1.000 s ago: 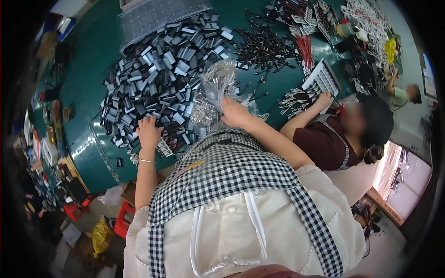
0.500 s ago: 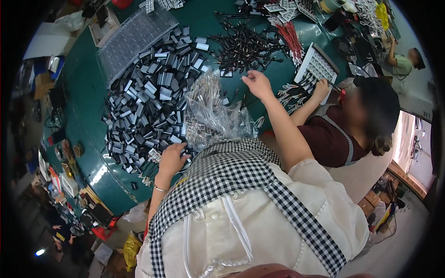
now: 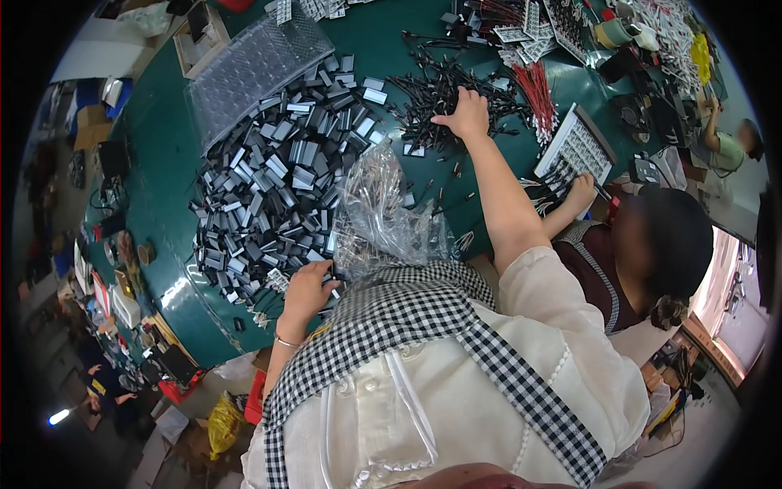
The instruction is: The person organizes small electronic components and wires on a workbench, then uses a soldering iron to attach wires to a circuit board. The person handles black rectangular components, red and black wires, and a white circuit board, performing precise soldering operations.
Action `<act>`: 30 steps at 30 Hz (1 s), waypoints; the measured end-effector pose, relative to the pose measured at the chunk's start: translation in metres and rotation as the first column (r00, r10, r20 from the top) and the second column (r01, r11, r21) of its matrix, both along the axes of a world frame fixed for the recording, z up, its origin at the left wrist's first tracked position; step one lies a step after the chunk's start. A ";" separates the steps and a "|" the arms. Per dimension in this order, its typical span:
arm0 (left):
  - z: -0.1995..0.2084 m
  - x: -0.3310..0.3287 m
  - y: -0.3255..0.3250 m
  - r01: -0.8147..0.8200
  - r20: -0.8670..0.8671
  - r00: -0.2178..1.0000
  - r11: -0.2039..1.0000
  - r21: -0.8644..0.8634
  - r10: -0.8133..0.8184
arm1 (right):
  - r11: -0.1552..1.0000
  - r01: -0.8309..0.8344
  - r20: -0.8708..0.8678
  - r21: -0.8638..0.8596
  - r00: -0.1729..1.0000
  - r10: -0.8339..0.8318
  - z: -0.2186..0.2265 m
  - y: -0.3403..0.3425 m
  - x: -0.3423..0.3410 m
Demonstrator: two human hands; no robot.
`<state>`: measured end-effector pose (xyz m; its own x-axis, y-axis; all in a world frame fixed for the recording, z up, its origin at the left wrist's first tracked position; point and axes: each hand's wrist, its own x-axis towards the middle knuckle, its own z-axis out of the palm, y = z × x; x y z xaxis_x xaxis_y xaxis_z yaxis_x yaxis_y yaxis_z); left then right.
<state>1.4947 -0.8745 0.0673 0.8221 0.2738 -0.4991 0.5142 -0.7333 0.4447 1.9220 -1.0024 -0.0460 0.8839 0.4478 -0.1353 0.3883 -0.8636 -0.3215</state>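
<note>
Closest to me, my checked apron [image 3: 407, 318] hangs over a cream top, right down at six o'clock. Just above it, at about seven o'clock from the picture's middle, my left hand [image 3: 308, 287] sits at the near edge of the green worktop [image 3: 163, 187], fingers curled down onto the nearest of the small dark and silver rectangular parts [image 3: 277, 187]; it looks closed on one or two of them, though I cannot tell for sure what is inside the grip. That heap spreads away from my left hand toward eleven o'clock. Right beside it, at the centre, lies a crumpled clear plastic bag [image 3: 383, 216], touching the heap's near right edge and my apron.

Now my right arm stretches far out toward one o'clock, and my right hand [image 3: 466, 114] is down on a tangle of thin black wires [image 3: 432, 85], fingers spread and pressing into the pile, palm down, not clenched. Just past it at one o'clock lies a bundle of red wires [image 3: 538, 90]. At two o'clock a co-worker's hand [image 3: 582, 191] rests beside a white tray of small slots [image 3: 574, 147]. Farthest off, at eleven o'clock, a clear blister tray [image 3: 252, 69] lies beyond the heap.
</note>
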 end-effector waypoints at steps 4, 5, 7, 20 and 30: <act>-0.008 -0.003 -0.003 0.030 -0.053 0.998 1.000 -0.001 -0.030 | 1.000 0.022 -0.021 -0.017 1.000 -0.022 0.008 0.007 -0.007; -0.009 -0.002 -0.004 0.046 -0.068 0.997 0.999 -0.006 -0.046 | 0.998 0.049 -0.011 -0.044 0.999 -0.049 0.009 0.009 -0.007; -0.013 0.000 -0.002 0.063 -0.044 0.997 0.998 -0.019 -0.064 | 0.990 0.108 0.000 -0.089 0.994 -0.109 0.015 0.017 -0.010; 0.005 0.011 -0.008 0.041 -0.014 0.999 0.998 -0.042 -0.042 | 0.991 0.126 -0.139 -0.051 0.981 -0.132 -0.006 0.028 -0.003; 0.005 0.007 -0.001 0.015 0.026 1.000 1.000 -0.008 -0.014 | 0.783 0.258 -0.393 0.567 0.920 -0.019 0.034 -0.021 0.015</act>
